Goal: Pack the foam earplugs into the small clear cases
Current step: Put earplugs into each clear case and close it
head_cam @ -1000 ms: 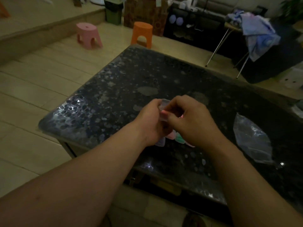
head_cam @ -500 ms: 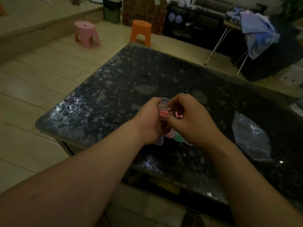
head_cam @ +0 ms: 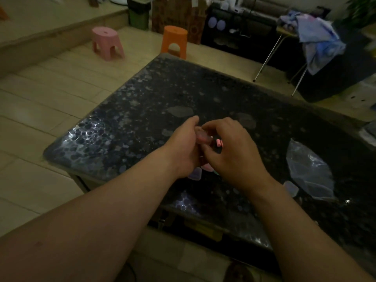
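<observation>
Several spare cases (head_cam: 195, 174) lie on the table (head_cam: 126, 139) beneath the wrists, mostly covered; count uncertain. Left hand (head_cam: 183, 150) grips one clear case (head_cam: 203, 137) just above the tabletop. Right hand (head_cam: 233, 152) curls over it; whether it pinches anything cannot be told. Two pink earplugs (head_cam: 219, 142) sit under its fingers, held or loose unclear. Risk: springy foam pops out before closing, or a plug rolls away across the dark speckled top. Lid state hidden; light dim.

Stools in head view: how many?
2. A pink stool stands beyond the far end of the table, off to the left. An orange stool stands right at the table's far corner. Others may be hidden behind furniture.
</observation>
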Demonstrator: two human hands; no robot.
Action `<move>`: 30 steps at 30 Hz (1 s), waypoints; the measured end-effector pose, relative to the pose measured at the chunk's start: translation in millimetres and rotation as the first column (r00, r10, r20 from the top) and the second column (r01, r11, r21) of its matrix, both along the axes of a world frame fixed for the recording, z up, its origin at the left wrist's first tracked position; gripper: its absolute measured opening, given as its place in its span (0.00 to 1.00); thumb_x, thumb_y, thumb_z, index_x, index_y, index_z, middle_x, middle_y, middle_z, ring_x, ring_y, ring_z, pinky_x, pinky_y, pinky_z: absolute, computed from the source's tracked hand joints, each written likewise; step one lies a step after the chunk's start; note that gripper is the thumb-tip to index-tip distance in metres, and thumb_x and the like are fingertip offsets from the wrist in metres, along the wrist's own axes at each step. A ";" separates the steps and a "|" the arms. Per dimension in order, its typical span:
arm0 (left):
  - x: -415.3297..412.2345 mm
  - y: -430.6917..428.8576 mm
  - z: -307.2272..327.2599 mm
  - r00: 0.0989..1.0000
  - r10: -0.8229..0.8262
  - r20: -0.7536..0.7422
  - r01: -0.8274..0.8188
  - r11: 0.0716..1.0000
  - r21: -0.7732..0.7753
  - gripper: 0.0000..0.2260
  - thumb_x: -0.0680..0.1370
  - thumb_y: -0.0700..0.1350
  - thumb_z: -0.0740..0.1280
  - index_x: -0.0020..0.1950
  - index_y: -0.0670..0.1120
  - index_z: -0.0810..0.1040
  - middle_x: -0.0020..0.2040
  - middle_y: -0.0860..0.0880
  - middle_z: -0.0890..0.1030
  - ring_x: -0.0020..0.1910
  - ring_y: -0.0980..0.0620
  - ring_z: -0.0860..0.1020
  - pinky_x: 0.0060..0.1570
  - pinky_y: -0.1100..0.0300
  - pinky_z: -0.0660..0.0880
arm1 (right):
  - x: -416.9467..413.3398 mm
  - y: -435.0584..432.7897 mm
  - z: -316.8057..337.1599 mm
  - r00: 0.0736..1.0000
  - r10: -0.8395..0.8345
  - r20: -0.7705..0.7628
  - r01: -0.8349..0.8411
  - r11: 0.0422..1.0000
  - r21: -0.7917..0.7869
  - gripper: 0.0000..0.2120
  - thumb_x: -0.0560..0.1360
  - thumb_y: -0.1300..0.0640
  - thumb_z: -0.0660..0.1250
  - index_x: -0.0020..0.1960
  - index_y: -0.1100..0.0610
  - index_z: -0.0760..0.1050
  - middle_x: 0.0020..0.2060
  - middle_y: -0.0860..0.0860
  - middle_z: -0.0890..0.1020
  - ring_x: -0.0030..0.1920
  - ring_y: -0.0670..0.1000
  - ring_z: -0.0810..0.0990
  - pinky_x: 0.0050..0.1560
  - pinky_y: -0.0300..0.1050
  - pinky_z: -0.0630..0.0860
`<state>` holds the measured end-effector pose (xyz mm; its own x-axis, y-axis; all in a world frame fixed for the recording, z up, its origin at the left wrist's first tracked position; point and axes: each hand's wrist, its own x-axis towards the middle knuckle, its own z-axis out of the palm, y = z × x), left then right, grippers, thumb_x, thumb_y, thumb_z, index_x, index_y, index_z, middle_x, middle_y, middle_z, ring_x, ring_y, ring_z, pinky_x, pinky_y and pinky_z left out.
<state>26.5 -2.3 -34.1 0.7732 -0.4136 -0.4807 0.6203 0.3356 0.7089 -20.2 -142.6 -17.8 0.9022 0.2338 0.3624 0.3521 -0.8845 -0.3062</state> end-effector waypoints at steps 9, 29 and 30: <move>2.2 -3.8 -7.3 1.000 -0.005 0.024 0.005 1.000 0.013 0.20 0.86 0.58 0.56 0.55 0.45 0.81 0.52 0.43 0.82 0.59 0.43 0.80 0.72 0.42 0.73 | -5.3 2.5 -4.1 0.994 0.027 0.109 -0.029 1.000 0.012 0.14 0.77 0.57 0.76 0.60 0.49 0.79 0.51 0.46 0.82 0.51 0.48 0.79 0.53 0.53 0.79; 3.3 2.1 14.3 0.965 0.187 0.184 -0.225 0.950 0.218 0.21 0.87 0.61 0.59 0.59 0.44 0.80 0.62 0.43 0.81 0.58 0.43 0.82 0.47 0.52 0.81 | -39.7 -30.2 -19.6 0.891 -0.141 -0.432 0.118 0.990 -0.079 0.12 0.78 0.48 0.75 0.55 0.43 0.74 0.52 0.41 0.76 0.49 0.43 0.78 0.49 0.44 0.79; 2.8 0.9 13.6 0.965 0.182 0.189 -0.221 0.951 0.215 0.21 0.87 0.61 0.59 0.58 0.45 0.80 0.62 0.43 0.80 0.57 0.44 0.81 0.46 0.53 0.81 | -39.4 -27.5 -20.7 0.909 -0.124 -0.397 0.089 0.991 -0.104 0.11 0.79 0.47 0.75 0.54 0.42 0.73 0.51 0.41 0.76 0.49 0.43 0.77 0.49 0.44 0.77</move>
<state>29.3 -1.4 -20.4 0.9052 -0.1335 -0.4035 0.4248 0.2555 0.8685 -59.6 -170.2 -38.4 0.9886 0.1415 -0.0524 0.1168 -0.9378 -0.3270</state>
